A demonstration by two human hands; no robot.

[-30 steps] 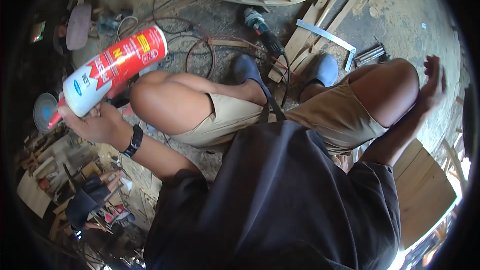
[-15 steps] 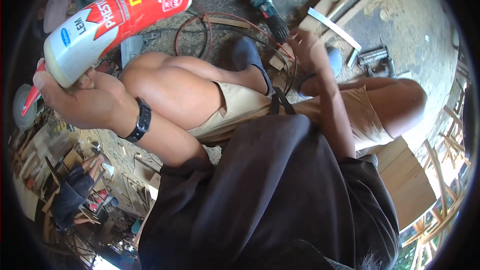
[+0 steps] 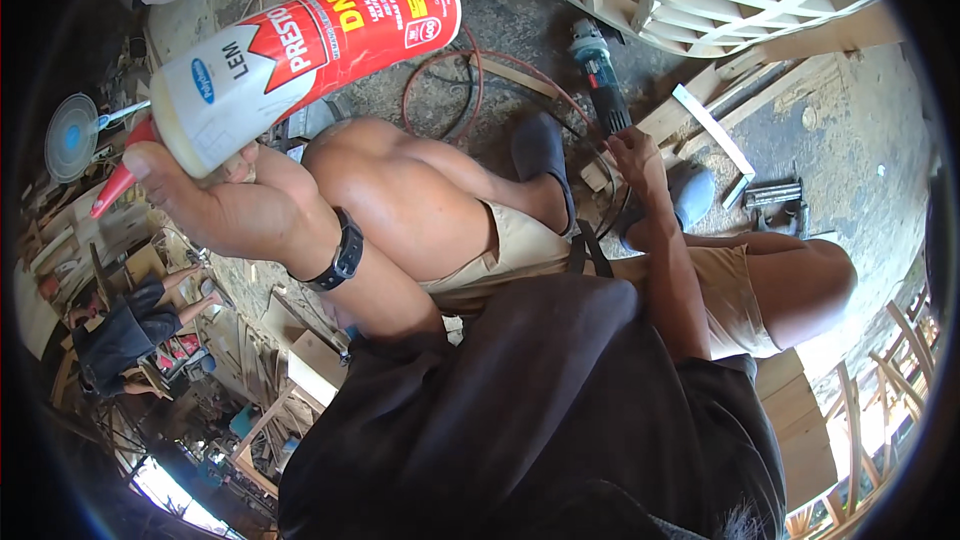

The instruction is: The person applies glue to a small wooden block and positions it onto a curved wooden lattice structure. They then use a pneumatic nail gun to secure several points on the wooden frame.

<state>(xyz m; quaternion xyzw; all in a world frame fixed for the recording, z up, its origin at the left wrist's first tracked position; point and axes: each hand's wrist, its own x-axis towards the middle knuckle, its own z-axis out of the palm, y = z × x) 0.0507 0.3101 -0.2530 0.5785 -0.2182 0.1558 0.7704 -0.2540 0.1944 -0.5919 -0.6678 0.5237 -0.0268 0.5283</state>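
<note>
My left hand (image 3: pixel 225 202) is wrapped round the lower end of a large red and white glue bottle (image 3: pixel 300 65). The bottle is tilted, its red nozzle (image 3: pixel 120 180) pointing down to the left past my thumb. Between my feet, my right hand (image 3: pixel 640 158) has its fingers drawn together at the rear end of an angle grinder (image 3: pixel 602 80). What those fingers pinch, if anything, is too small to make out. The grinder lies on the floor with a dark blue-green and black body.
Red hose (image 3: pixel 408 105) curls on the floor beside my slipper (image 3: pixel 540 145). A metal square (image 3: pixel 712 128) and a nail gun or stapler (image 3: pixel 775 202) lie to the right. Wooden latticework (image 3: pixel 720 0) stands at the far side. Another person (image 3: pixel 130 330) is at the lower left among wood scraps.
The whole view has shifted, so most things appear farther right and lower. The fingers of my right hand have come closer together by the grinder. My left hand still holds the glue bottle.
</note>
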